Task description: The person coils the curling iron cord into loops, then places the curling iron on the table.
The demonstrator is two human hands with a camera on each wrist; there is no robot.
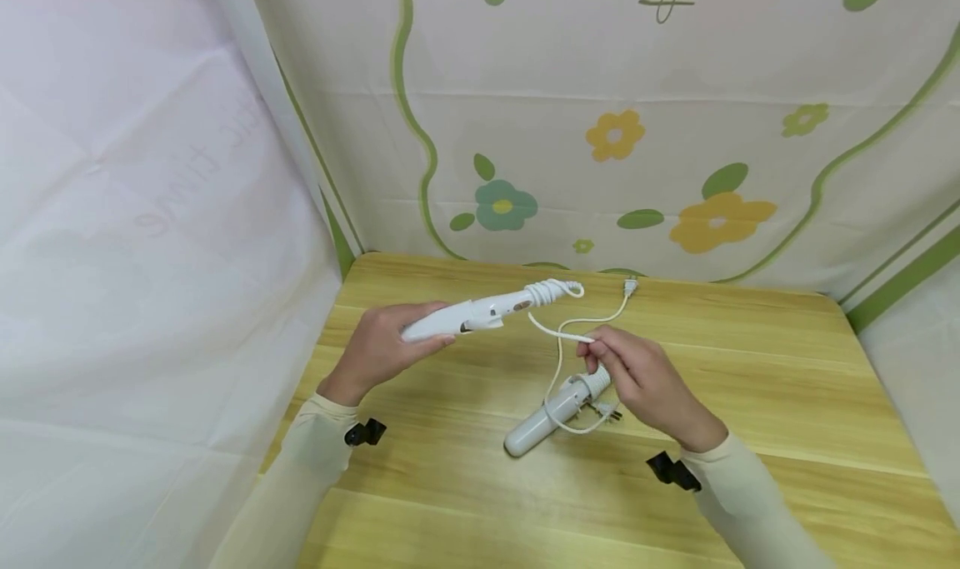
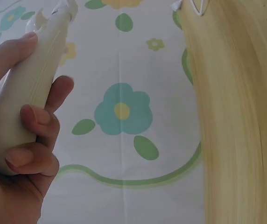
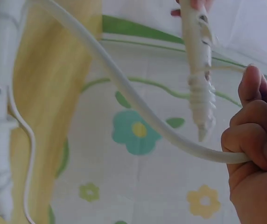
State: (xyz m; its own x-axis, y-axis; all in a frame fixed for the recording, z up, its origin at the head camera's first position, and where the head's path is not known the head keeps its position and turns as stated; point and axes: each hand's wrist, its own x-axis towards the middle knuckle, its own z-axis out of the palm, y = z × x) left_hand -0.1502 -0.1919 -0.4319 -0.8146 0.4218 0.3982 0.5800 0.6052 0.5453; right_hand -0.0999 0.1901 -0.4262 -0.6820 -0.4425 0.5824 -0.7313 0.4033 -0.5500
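My left hand (image 1: 381, 346) grips the barrel end of a white curling iron (image 1: 448, 320), raised above the table and tilted up to the right. Cord coils wind around its far end. In the left wrist view, the fingers wrap the pale barrel (image 2: 27, 88) and the thumb lies along it. My right hand (image 1: 641, 376) pinches a white power cord (image 1: 558, 332) between curled fingers. Below that hand, a second white curling iron (image 1: 542, 423) lies on the table, looped by cord. In the right wrist view, cord (image 3: 145, 109) runs into the curled fingers.
One two-pin plug (image 1: 630, 286) lies near the table's back edge; another plug (image 1: 606, 411) is beside the lying iron. Flower-printed cloth (image 1: 555, 161) rises behind the wooden table (image 1: 780, 386), and white cloth (image 1: 165, 302) hangs at the left.
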